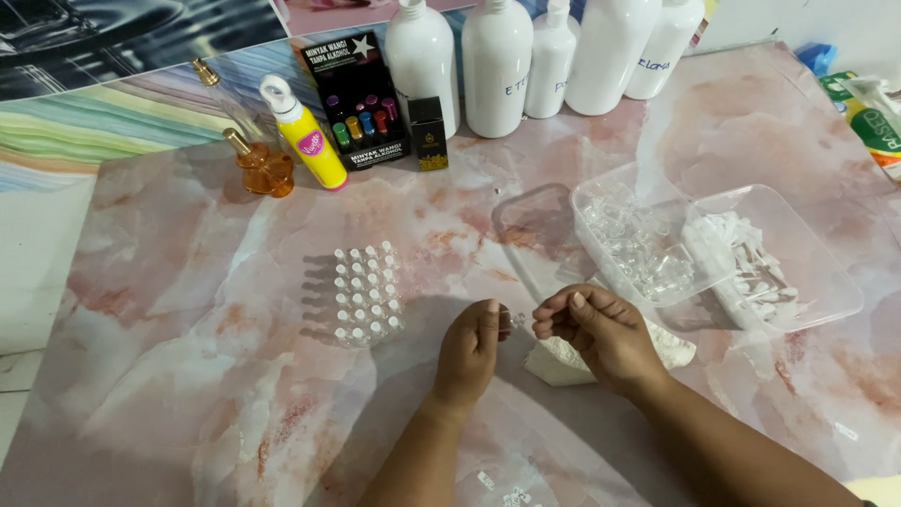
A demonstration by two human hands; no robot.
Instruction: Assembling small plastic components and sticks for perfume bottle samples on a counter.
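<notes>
Loose bits at the bottom edge: small clear pieces (511, 493) lie on the table (188, 376) by your forearms; a sweep of an arm could scatter them.
Left grip: your left hand (469, 352), low centre, is pinched shut on a tiny clear vial (514, 320); it is slippery, so a slack pinch could drop it.
Right grip: your right hand (601, 333) is curled closed just beside the vial; whether it holds a cap I cannot tell.
White cloth (563, 361): under your right hand; dragging it may tug nearby pieces.
Capped vial cluster (366, 293): standing left of centre, near your left hand; one nudge could topple many.
Clear trays (826, 300): right of centre, easily elbowed.
White bottles (495, 66): along the top edge, well apart.
</notes>
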